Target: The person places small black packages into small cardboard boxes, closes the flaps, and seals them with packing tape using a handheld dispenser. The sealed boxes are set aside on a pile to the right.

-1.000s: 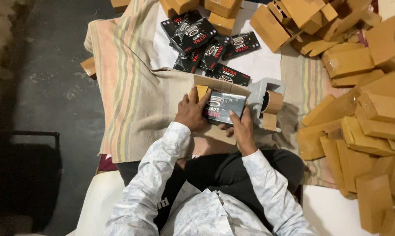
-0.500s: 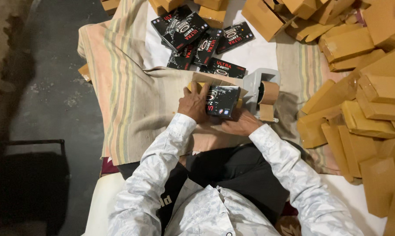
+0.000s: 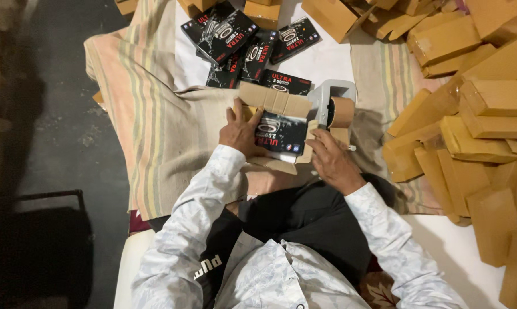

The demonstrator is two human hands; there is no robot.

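A person sits on the floor with an open brown cardboard carton [image 3: 273, 123] just beyond their knees, on a striped cloth [image 3: 155, 120]. Inside the carton lies a black printed product box [image 3: 280, 133], its face up and flaps standing open around it. The left hand [image 3: 241, 130] grips the carton's left side, fingers curled over the edge and touching the black box. The right hand [image 3: 331, 160] rests at the carton's right edge, fingers bent and close together against a side flap. Just right of the carton stands a grey tape dispenser [image 3: 334, 103] holding a brown tape roll [image 3: 343, 111]. Beyond the carton lies a loose cluster of more black boxes [image 3: 235, 43]. Far right of it, sealed brown cartons [image 3: 481, 120] pile thickly, crowding that side. Left of the carton the cloth lies bare, then dark floor [image 3: 58, 114].
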